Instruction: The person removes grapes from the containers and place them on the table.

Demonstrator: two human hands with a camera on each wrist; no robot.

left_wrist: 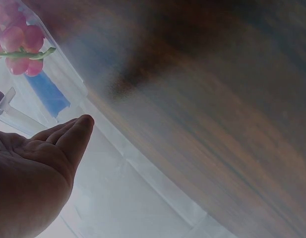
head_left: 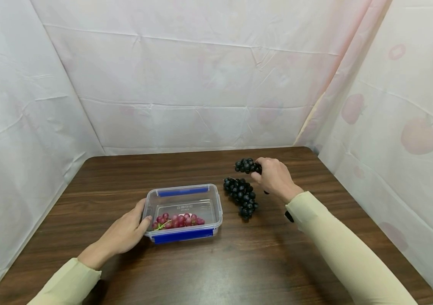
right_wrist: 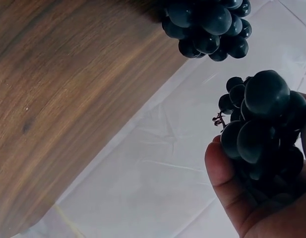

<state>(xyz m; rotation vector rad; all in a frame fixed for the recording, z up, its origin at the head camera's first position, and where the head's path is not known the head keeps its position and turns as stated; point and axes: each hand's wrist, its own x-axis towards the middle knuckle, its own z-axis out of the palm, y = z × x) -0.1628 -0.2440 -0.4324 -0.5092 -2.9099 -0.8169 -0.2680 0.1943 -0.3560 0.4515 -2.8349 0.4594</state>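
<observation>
My left hand (head_left: 126, 228) rests against the left side of a clear plastic food container (head_left: 216, 195) with blue clips. Its thumb lies at the near left corner of the rim, and in the left wrist view the thumb (left_wrist: 76, 144) is straight. Inside the container, along the near wall, lies a bunch of red grapes (head_left: 182, 221) with a green stem. My right hand (head_left: 275, 176) grips a bunch of black grapes (right_wrist: 264, 119), part of it covered by the palm and fingers. Just nearer than that hand, a second black bunch (head_left: 241, 195) lies on the table.
The dark wooden table (head_left: 216, 271) has a rounded far right corner. White sheets (head_left: 185, 84) hang behind it and at both sides, the right one (head_left: 392, 127) printed with faded fruit. The second black bunch sits close to the container's right wall, between it and my right hand.
</observation>
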